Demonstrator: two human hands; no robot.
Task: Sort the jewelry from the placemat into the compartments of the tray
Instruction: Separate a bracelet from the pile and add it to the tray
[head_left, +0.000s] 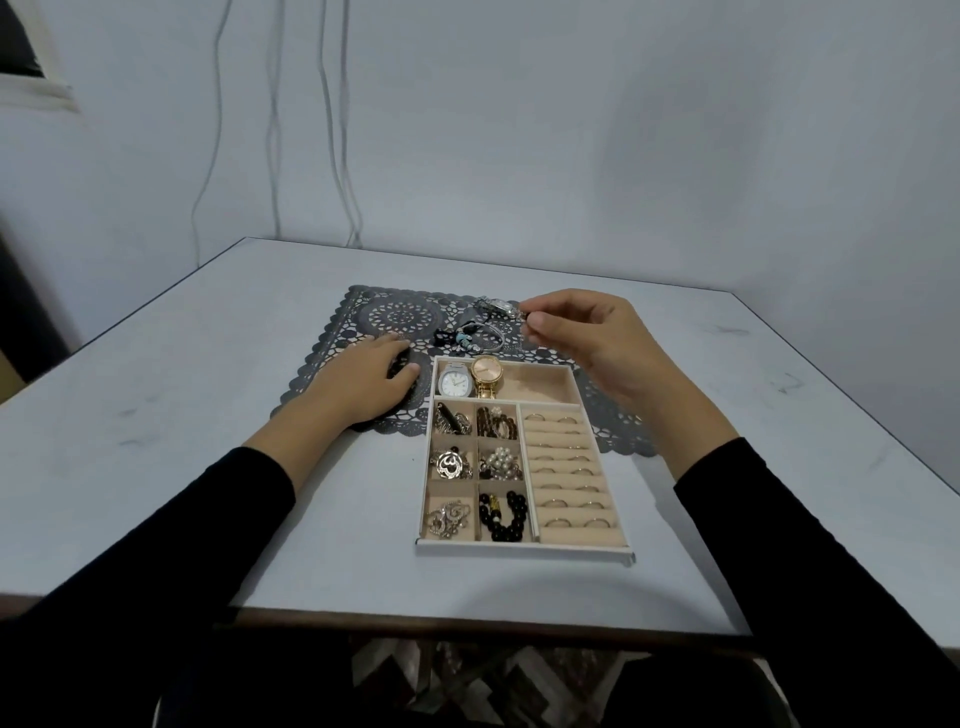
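Note:
A beige jewelry tray (524, 550) lies at the table's middle, its far end on a dark lace placemat (384, 317). Its top compartment holds a silver watch (453, 383) and a gold watch (487, 373); small cells hold necklaces and beads, and rings sit in the right slots (569, 470). On the placemat lie a silver watch (497, 306) and a bracelet cluster (470, 334). My right hand (587, 343) hovers above the placemat's far right and pinches a small dark piece at its fingertips. My left hand (366, 379) rests on the placemat, fingers over something dark.
The pale table (182, 415) stands in a room corner, with white walls behind and to the right. Cables (332, 130) hang down the back wall. The table's front edge runs just beyond my sleeves.

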